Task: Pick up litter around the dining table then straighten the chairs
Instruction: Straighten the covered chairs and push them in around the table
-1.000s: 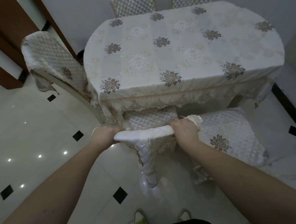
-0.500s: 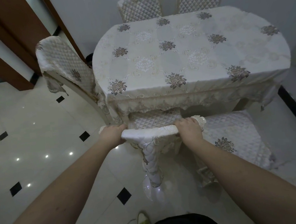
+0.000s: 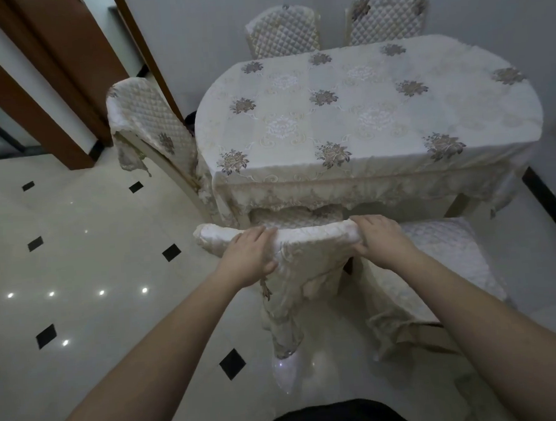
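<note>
A cream quilted chair (image 3: 307, 237) stands at the near side of the dining table (image 3: 362, 114), its seat tucked under the tablecloth fringe. My left hand (image 3: 250, 260) grips the left part of the chair's top rail. My right hand (image 3: 381, 239) grips the right end of the same rail. The chair's loose cover hangs down below my hands toward the floor. No litter shows on the floor or on the table.
A second covered chair (image 3: 442, 265) stands close on the right, a third (image 3: 148, 127) at the table's left end, two more (image 3: 283, 31) against the far wall. Brown door frames (image 3: 50, 77) stand at the back left. Glossy tiled floor (image 3: 77, 255) spreads left.
The view has pulled back and shifted left, so the table and chair sit further right and lower. My hands stay on the chair's top rail; the left one now sits nearer its middle.
</note>
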